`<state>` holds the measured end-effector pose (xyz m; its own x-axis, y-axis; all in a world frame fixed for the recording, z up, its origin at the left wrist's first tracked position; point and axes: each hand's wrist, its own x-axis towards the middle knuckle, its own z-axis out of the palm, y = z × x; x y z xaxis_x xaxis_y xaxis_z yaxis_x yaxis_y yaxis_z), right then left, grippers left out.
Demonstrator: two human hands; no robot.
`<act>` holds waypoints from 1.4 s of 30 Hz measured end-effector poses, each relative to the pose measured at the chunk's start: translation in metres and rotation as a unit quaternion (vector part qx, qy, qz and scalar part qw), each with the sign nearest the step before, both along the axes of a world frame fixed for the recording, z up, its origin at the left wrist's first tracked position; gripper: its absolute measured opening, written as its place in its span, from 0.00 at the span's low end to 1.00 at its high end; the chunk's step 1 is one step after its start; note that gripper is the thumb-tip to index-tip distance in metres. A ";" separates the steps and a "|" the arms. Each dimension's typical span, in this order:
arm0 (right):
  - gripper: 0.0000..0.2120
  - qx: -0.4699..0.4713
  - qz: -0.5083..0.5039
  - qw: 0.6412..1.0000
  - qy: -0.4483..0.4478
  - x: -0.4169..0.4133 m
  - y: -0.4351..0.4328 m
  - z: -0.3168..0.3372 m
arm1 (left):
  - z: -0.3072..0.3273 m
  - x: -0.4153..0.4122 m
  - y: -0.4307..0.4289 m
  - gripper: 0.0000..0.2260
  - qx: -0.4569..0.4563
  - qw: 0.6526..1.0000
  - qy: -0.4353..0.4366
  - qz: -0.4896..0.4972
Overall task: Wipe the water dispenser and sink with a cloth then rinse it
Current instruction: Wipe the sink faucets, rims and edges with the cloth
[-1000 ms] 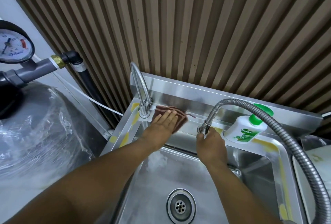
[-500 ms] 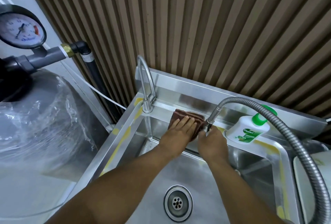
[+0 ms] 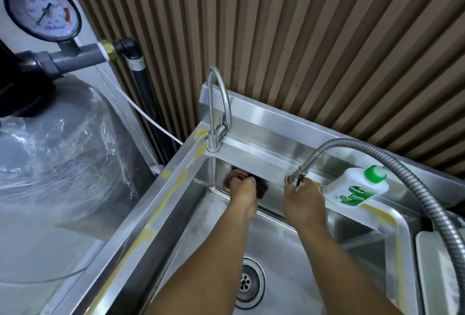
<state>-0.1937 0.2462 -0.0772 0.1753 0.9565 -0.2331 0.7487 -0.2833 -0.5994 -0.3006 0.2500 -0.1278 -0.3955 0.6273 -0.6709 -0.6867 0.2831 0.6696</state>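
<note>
Left hand (image 3: 243, 190) now off ledge (image 3: 251, 149), clutching cloth (image 3: 234, 178) against sink wall (image 3: 274, 195); right hand (image 3: 304, 202) grips hose nozzle (image 3: 293, 178): jostling risks stray spray

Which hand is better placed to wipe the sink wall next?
Probably the left hand: it grips the cloth against the sink wall, while the right hand holds the hose nozzle.

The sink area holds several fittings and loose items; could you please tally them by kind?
taps: 2, the gooseneck tap and the hose tap
cloth: 1
soap bottle: 1
drain: 1
pressure gauge: 1
total: 6
</note>
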 end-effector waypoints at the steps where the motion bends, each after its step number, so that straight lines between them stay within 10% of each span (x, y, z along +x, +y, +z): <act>1: 0.15 0.000 -0.001 1.000 -0.001 0.000 0.000 0.000 | 0.001 0.005 -0.001 0.14 -0.008 1.000 -0.009 -0.026; 8: 0.15 -0.001 -0.001 1.000 0.003 0.000 -0.001 0.003 | 0.001 -0.014 -0.010 0.15 -0.036 0.982 -0.072 -0.168; 42: 0.13 -0.008 -0.010 1.000 0.009 0.000 0.007 0.001 | 0.001 -0.073 0.012 0.17 -0.021 0.999 0.043 -0.020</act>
